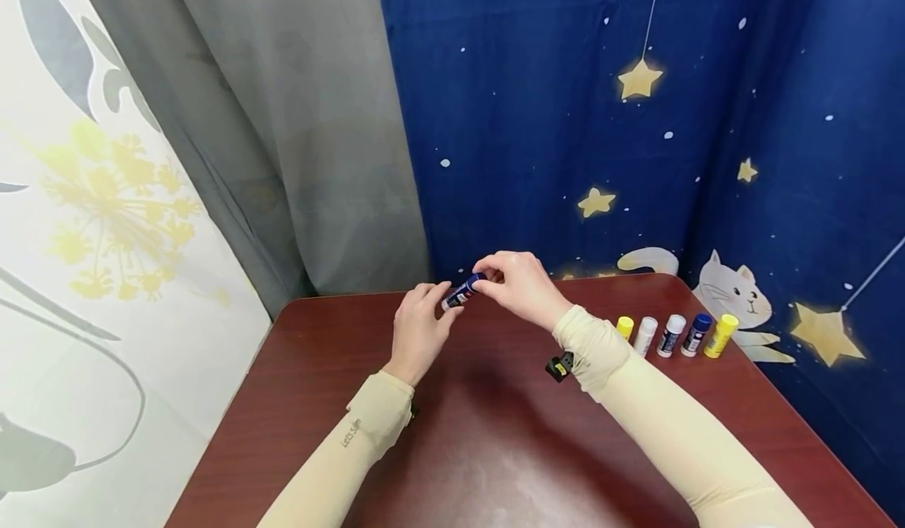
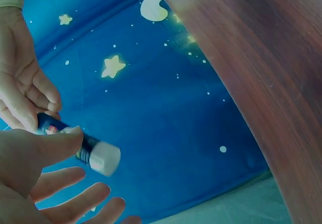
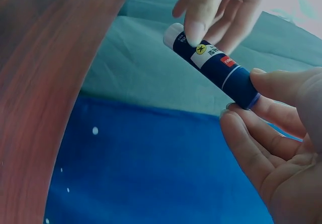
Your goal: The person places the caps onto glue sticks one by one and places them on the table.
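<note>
A dark blue glue stick (image 1: 461,294) is held tilted above the far part of the table, between both hands. My left hand (image 1: 417,330) pinches it near its white end (image 2: 105,158); in the left wrist view the thumb lies across the barrel and the other fingers spread out below. At the opposite, blue end, my right hand (image 1: 525,286) grips it with thumb and fingertips. The right wrist view shows the label with a red patch and a yellow round mark on the glue stick (image 3: 216,68).
On the right side of the dark red table (image 1: 339,371) stands a row of several glue sticks: yellow (image 1: 721,335), dark blue (image 1: 696,335), blue and white (image 1: 671,336), white (image 1: 646,335), and yellow (image 1: 625,326) partly behind the right sleeve. Grey and blue curtains (image 1: 509,135) hang behind the table.
</note>
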